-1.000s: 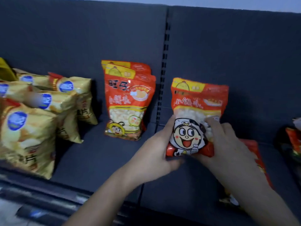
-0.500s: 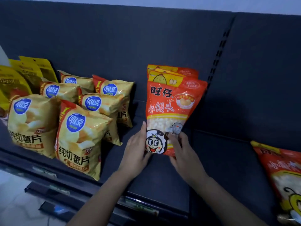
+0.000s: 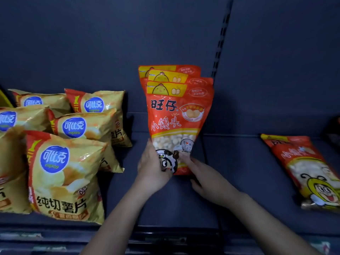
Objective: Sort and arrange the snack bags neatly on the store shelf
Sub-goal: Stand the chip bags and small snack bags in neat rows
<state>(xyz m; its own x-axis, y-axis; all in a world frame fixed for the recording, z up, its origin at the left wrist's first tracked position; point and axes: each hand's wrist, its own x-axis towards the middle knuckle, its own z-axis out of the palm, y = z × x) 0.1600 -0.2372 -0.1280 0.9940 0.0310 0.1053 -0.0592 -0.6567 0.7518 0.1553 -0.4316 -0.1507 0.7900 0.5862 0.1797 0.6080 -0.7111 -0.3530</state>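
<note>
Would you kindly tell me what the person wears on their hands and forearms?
Nothing visible: the left hand and right hand are bare, without gloves, rings or watch; the left forearm and right forearm are bare too, no sleeve in view.

Head camera looks forward and down, close over the shelf (image 3: 239,162)

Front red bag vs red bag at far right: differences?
The front red bag stands upright; the right red bag lies flat. The left hand grips the front red bag and the right hand touches it; the right red bag is untouched. Both are red with clear windows.
</note>
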